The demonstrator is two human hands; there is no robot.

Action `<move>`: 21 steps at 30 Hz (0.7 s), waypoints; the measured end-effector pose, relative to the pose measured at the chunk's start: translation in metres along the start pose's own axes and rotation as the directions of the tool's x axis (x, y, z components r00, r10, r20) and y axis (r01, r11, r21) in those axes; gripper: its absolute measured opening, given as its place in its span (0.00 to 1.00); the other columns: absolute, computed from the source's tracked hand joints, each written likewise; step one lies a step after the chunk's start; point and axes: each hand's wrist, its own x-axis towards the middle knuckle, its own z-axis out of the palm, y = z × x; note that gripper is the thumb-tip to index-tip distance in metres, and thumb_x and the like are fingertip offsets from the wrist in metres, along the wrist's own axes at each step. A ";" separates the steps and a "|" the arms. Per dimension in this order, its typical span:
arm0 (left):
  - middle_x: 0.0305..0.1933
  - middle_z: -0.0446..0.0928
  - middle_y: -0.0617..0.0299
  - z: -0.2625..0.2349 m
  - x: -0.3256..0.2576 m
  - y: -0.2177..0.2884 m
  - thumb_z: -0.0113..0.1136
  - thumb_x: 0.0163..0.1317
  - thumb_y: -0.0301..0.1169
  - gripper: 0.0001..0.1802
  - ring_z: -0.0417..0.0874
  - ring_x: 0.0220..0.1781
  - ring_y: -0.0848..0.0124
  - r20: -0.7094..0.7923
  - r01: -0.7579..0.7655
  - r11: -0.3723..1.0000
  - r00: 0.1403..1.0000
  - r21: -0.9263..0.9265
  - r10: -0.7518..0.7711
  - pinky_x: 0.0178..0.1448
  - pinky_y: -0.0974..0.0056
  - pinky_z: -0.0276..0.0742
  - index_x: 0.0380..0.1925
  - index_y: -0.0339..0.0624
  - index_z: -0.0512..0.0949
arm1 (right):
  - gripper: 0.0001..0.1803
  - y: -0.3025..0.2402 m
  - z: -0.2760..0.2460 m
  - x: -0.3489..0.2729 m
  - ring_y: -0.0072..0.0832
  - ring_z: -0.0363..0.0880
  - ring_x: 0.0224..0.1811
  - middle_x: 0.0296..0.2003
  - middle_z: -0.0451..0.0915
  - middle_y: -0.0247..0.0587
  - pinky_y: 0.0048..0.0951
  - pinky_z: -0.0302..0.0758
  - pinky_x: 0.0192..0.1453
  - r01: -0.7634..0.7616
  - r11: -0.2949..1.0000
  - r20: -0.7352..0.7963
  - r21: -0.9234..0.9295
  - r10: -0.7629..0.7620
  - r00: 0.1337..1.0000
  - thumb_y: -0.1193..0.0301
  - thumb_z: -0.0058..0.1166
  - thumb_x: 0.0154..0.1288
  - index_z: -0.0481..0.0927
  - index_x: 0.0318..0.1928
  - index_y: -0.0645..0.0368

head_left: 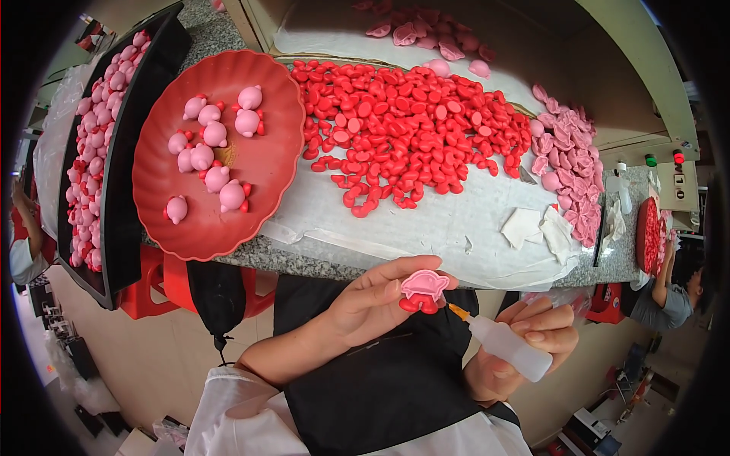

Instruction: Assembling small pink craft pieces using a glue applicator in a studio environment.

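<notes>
Between the thumb and fingers of my left hand (365, 302) is a small pink plastic shell (426, 283), its hollow side facing up. A red foot-shaped piece (418, 305) sits at the shell's lower edge. My right hand (546, 325) is wrapped round a translucent white squeeze bottle (508, 346) with an amber nozzle. The nozzle's tip points at the red piece from the right and is very near it; whether they touch I cannot tell. Both hands are in front of the table's near edge, above a black apron (365, 380).
Loose red pieces (411, 129) are heaped on the paper-covered table (426, 235). Pink shells (570, 159) lie to the right, near crumpled white tissue (523, 228). At left, a red scalloped plate (258, 205) bears several pink-and-red figures, beside a filled black tray (125, 220). Another person (669, 300) sits far right.
</notes>
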 end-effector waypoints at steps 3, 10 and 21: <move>0.50 0.62 0.46 0.000 0.000 0.000 0.48 0.53 0.37 0.24 0.64 0.51 0.57 0.004 -0.003 1.000 1.000 -0.004 0.003 0.56 0.57 0.53 0.51 0.43 0.60 | 0.25 0.000 0.002 0.000 0.23 0.65 0.22 0.29 0.65 0.40 0.19 0.70 0.20 0.002 1.000 -0.032 0.003 -0.002 0.999 0.73 0.66 0.32 0.65 0.33 0.59; 0.50 0.62 0.45 0.001 0.000 0.001 0.48 0.53 0.37 0.24 0.65 0.51 0.57 0.003 -0.003 1.000 1.000 0.007 0.003 0.56 0.57 0.54 0.51 0.42 0.60 | 0.25 0.001 0.005 0.000 0.23 0.65 0.21 0.28 0.65 0.40 0.18 0.69 0.19 0.046 0.998 -0.092 0.041 -0.042 0.995 0.73 0.66 0.31 0.65 0.32 0.60; 0.49 0.63 0.46 0.005 0.001 0.002 0.50 0.52 0.37 0.24 0.67 0.49 0.59 -0.035 0.006 0.997 0.999 0.080 -0.004 0.54 0.59 0.59 0.49 0.40 0.61 | 0.25 -0.001 0.021 -0.006 0.18 0.55 0.19 0.22 0.57 0.33 0.13 0.54 0.21 0.006 1.000 -0.137 0.011 -0.005 0.991 0.62 0.64 0.36 0.59 0.24 0.57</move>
